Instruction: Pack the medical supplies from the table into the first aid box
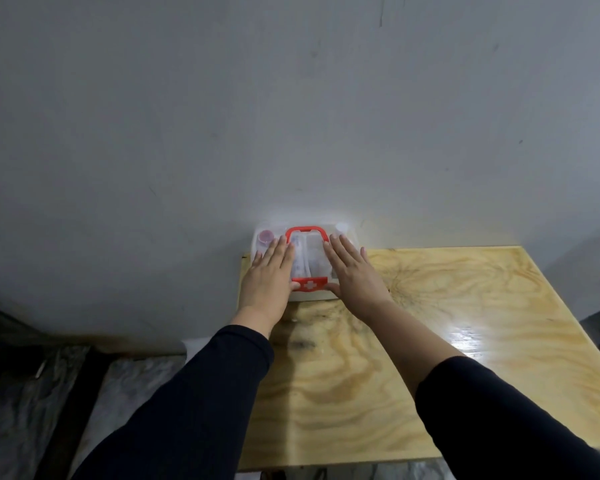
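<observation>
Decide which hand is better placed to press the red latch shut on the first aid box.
Left, probably: the left hand has its thumb touching the red latch, while the right hand lies just beside it.

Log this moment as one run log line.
box: lid shut, far left table corner | left hand: flat on lid | right hand: flat on lid | loose supplies: none seen
</observation>
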Available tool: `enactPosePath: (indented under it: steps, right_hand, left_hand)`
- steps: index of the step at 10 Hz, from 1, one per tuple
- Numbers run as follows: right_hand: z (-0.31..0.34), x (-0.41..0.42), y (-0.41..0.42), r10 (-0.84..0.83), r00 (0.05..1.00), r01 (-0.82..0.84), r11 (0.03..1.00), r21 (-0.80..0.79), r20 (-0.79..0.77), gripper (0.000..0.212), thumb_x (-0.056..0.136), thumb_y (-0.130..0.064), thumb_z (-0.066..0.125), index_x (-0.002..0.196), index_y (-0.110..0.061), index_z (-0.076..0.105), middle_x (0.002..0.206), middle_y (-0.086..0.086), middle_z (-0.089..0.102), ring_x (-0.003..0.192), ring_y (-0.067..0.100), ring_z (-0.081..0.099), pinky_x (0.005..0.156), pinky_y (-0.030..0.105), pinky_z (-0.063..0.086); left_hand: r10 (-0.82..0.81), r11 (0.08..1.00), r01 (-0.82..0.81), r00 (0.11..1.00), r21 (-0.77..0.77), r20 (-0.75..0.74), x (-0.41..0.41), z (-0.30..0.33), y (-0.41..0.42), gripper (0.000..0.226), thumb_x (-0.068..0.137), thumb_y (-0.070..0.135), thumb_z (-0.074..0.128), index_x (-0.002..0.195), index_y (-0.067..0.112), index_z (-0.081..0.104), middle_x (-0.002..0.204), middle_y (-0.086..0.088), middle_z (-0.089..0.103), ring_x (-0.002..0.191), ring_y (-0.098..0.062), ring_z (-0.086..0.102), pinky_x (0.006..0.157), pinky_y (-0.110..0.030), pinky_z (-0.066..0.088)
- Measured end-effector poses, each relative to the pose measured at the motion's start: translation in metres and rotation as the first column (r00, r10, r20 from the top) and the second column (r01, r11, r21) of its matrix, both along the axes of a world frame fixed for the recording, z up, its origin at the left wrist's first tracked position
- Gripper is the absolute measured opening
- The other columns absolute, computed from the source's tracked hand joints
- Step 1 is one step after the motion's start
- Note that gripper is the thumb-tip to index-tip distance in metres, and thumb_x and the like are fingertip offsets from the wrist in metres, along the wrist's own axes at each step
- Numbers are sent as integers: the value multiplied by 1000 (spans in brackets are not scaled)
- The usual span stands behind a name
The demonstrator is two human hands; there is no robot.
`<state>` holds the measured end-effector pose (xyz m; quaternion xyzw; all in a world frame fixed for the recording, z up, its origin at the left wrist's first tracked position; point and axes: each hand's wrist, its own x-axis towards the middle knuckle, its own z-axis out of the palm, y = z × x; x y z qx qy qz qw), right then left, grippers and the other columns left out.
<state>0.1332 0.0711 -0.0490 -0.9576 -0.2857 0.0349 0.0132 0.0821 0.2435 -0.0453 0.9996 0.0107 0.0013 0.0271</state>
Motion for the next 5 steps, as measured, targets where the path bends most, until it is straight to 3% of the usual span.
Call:
enactPosePath:
  steps: [1,3,4,5]
  right_hand:
    - [-4,1,1,-2,999,1,1000,3,33,75,98,-46,37,151,-16,-6,161,4,-9,137,16,-25,117,39,-5]
    - [5,-2,0,-8,1000,8,1000,10,-19,76,97,-47,37,151,-15,-6,162,4,-10,142,17,-22,121,42,0]
    - [26,-4,2,4,991,2,999,40,-132,79,96,-44,46,152,-15,-2,162,3,-5,149,18,-9,122,41,6]
    - [65,-10,-7,32,987,1,978,207,-155,74,93,-37,56,152,-16,17,160,1,18,148,14,15,120,29,15]
  left_hand:
    - [-6,1000,6,1000,11,27,1,-6,1,75,100,40,41,155,12,-2,164,-6,-5,151,-20,-5,124,-36,5]
    - [-6,1000,6,1000,3,-2,1,-7,2,76,99,40,42,155,12,-2,164,-6,-4,151,-19,-4,124,-37,6]
    - [-12,995,7,999,-95,-45,7,13,3,77,100,39,45,155,12,-2,164,-4,-6,151,-18,-3,122,-35,3]
    - [-14,975,35,995,-219,97,-25,15,10,71,100,29,44,156,13,3,164,-1,0,151,-19,4,121,-32,5]
